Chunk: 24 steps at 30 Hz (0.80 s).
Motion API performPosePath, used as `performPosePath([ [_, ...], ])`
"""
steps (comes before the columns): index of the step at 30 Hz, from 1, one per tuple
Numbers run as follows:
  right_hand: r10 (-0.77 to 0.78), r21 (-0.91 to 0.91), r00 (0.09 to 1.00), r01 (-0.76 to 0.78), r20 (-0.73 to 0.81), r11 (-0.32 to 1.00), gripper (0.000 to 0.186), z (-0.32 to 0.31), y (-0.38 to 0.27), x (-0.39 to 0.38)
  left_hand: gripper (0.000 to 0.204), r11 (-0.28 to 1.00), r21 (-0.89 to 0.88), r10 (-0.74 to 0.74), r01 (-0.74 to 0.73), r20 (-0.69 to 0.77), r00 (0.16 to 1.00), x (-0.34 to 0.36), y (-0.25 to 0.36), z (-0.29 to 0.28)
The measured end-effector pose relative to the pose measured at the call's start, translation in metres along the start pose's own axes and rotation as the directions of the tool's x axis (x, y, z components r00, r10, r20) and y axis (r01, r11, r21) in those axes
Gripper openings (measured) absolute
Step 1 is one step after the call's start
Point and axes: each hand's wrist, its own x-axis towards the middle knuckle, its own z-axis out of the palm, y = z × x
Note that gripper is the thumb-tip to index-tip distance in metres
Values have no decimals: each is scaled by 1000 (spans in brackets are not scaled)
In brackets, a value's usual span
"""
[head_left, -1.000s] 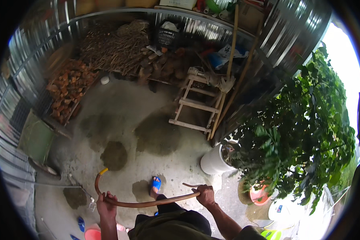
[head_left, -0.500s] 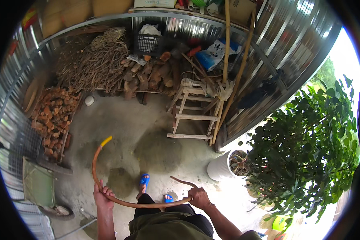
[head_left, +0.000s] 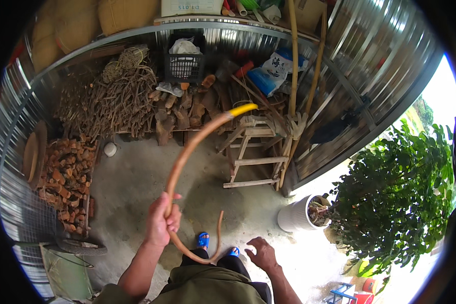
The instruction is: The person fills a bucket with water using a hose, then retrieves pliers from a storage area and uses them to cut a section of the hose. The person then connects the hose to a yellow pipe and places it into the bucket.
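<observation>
My left hand [head_left: 163,219] is closed round a long, curved brown hose [head_left: 193,142], lifting it in front of me. Its yellow-tipped end [head_left: 243,109] points up and to the right, seen over the wood pile and wooden ladder, while the lower part loops down and back up to a thinner loose end near my feet. To the right of that loop, my right hand [head_left: 261,253] hangs free with fingers apart and slightly bent. Below are my feet in blue sandals [head_left: 203,239] on wet-patched concrete.
Stacked firewood [head_left: 68,177], bundled sticks [head_left: 111,96] and a black crate [head_left: 185,66] line the back. A wooden ladder [head_left: 258,161] leans beside bamboo poles [head_left: 294,61]. A potted tree [head_left: 295,217] stands right; a green cart [head_left: 63,271] sits lower left, by metal walls.
My left hand has raised the hose, swinging its yellow end up and to the right. My right hand has let go of it and opened. The view has tilted further toward the back wall.
</observation>
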Motion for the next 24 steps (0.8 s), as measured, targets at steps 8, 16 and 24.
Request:
performPosePath([
  [8,-284,-108,730,279,-621,954,35,-139,-147,95,37,869,479,-132,-125,467,874,13,31,52],
  [16,-399,-286,864,316,-307,904,52,-176,-173,122,36,473,742,-96,-475,579,810,22,67,74],
  [24,-294,-38,915,295,-276,955,37,-174,-177,138,34,472,705,-103,-529,640,761,45,85,79],
])
